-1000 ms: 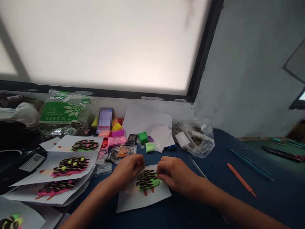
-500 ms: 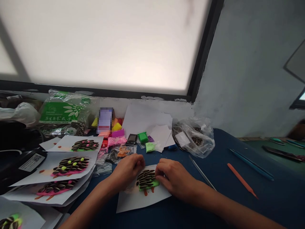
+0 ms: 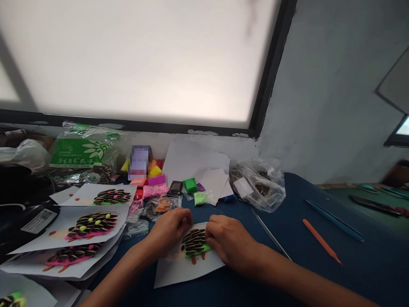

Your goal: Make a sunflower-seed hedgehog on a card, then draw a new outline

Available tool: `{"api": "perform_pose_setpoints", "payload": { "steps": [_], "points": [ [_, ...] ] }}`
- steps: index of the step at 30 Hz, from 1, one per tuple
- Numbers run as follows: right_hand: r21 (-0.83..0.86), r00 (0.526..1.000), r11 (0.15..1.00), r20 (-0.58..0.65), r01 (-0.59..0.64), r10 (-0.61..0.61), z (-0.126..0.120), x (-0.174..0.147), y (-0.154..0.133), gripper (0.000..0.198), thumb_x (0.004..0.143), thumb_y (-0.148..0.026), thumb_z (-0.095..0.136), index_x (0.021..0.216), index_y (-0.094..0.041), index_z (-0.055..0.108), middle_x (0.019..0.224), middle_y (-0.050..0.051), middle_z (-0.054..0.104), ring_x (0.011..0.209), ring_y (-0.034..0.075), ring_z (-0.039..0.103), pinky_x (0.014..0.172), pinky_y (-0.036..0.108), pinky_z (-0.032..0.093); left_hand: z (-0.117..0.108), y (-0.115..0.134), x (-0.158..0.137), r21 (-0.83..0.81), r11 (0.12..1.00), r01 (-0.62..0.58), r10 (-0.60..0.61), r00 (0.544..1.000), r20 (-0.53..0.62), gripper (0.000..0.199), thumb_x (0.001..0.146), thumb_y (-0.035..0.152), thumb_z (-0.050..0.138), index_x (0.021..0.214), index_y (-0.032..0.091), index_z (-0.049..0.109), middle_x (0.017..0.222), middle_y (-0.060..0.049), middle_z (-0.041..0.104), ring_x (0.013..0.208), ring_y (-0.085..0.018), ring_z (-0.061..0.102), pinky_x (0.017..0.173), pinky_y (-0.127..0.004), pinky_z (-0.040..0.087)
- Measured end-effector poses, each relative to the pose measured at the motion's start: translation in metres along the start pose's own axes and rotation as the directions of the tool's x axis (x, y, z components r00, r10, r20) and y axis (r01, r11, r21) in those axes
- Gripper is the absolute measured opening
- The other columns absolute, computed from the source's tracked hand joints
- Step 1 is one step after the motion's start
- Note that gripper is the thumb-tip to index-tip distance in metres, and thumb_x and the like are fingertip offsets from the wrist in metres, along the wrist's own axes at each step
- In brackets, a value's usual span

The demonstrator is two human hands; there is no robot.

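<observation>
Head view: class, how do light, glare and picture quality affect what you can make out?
Head view: the window pane glows almost featureless, while the blue table lies dim; head view: glints streak the clear seed bag; head view: a blocky mosaic masks the phone-like object; head view: striped seeds on the paper are distinct despite dim light.

seems a craft workspace, judging by bright packets (image 3: 155,190) beyond the left grip (image 3: 172,226), seed pictures (image 3: 92,225) left of it, slim tools (image 3: 322,241) right of the right grip (image 3: 228,238).

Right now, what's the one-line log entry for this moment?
left hand: curled at card edge | right hand: at seeds on green clay, grip hidden | orange tool: on table
</observation>
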State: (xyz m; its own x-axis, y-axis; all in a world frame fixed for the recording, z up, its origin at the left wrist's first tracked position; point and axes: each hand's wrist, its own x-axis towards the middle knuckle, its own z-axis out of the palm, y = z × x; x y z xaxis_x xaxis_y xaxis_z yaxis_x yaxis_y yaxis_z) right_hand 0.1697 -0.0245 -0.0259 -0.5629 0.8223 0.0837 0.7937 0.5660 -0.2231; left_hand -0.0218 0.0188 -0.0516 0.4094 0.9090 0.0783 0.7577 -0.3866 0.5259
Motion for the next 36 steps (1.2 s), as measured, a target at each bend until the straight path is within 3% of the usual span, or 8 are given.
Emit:
{"api": "perform_pose_setpoints", "payload": {
  "steps": [6,11,15,19,23,30,36],
  "points": [
    [-0.011,1.000,1.000,0.001,-0.006,0.006,0.001,0.001,0.000,0.017,0.089,-0.012,0.051,0.078,-0.015,0.063,0.082,0.004,0.061,0.072,0.014,0.055,0.062,0.025,0.035,0.001,-0.002,0.001,0.011,1.000,-0.009,0.009,1.000,0.003,0.020,0.083,0.011,0.046,0.075,0.020,0.062,0.080,-0.001,0.065,0.076,-0.016,0.058,0.063,-0.023,0.037],
    [0.026,0.996,0.997,0.030,-0.079,0.079,-0.009,-0.001,-0.003,0.004,0.084,-0.019,0.064,0.086,-0.017,0.067,0.088,0.003,0.064,0.076,0.016,0.058,0.062,0.025,0.035,0.000,0.000,-0.001,0.008,1.000,0.001,-0.001,1.000,0.000,0.019,0.082,0.011,0.047,0.076,0.021,0.062,0.079,0.000,0.065,0.076,-0.016,0.058,0.063,-0.023,0.036],
    [0.011,0.996,0.996,-0.038,-0.086,0.086,-0.019,0.002,0.000,0.011,0.091,-0.017,0.053,0.088,-0.016,0.064,0.089,0.004,0.063,0.074,0.014,0.057,0.062,0.025,0.037,-0.001,0.001,-0.001,0.022,1.000,0.008,-0.008,1.000,-0.001,0.017,0.081,0.012,0.049,0.076,0.021,0.062,0.079,0.000,0.065,0.074,-0.017,0.058,0.063,-0.024,0.037],
    [-0.238,0.964,0.934,-0.042,-0.265,0.262,-0.027,0.011,0.023,0.021,0.095,-0.014,0.042,0.099,-0.017,0.063,0.100,0.007,0.061,0.085,0.017,0.059,0.067,0.025,0.040,-0.002,0.002,-0.002,0.012,1.000,0.003,-0.003,1.000,0.008,0.019,0.084,0.014,0.046,0.078,0.021,0.063,0.082,-0.002,0.066,0.075,-0.018,0.059,0.064,-0.025,0.039],
    [-0.344,0.898,0.837,-0.048,-0.425,0.436,-0.032,0.017,0.058,0.032,0.083,0.005,0.040,0.098,-0.009,0.064,0.104,0.018,0.059,0.095,0.026,0.058,0.070,0.030,0.040,-0.002,0.002,-0.003,-0.016,1.000,-0.007,0.007,1.000,0.010,0.022,0.085,0.016,0.042,0.078,0.021,0.063,0.085,-0.003,0.067,0.079,-0.018,0.060,0.065,-0.025,0.041],
    [-0.393,0.859,0.790,0.003,-0.470,0.512,-0.034,0.017,0.086,0.041,0.080,0.009,0.039,0.110,-0.008,0.062,0.114,0.020,0.060,0.105,0.029,0.057,0.079,0.031,0.040,-0.001,0.000,-0.002,-0.023,1.000,-0.004,0.005,1.000,0.006,0.022,0.085,0.013,0.043,0.078,0.021,0.063,0.085,-0.003,0.067,0.079,-0.019,0.061,0.065,-0.025,0.040],
    [-0.402,0.865,0.794,0.011,-0.455,0.502,-0.032,0.016,0.091,0.041,0.082,0.006,0.039,0.111,-0.010,0.063,0.118,0.018,0.059,0.105,0.028,0.057,0.077,0.031,0.042,-0.003,0.002,-0.002,-0.017,1.000,-0.002,0.003,1.000,0.011,0.021,0.084,0.011,0.044,0.076,0.020,0.062,0.085,-0.003,0.067,0.079,-0.018,0.060,0.064,-0.024,0.039]
  ]
}}
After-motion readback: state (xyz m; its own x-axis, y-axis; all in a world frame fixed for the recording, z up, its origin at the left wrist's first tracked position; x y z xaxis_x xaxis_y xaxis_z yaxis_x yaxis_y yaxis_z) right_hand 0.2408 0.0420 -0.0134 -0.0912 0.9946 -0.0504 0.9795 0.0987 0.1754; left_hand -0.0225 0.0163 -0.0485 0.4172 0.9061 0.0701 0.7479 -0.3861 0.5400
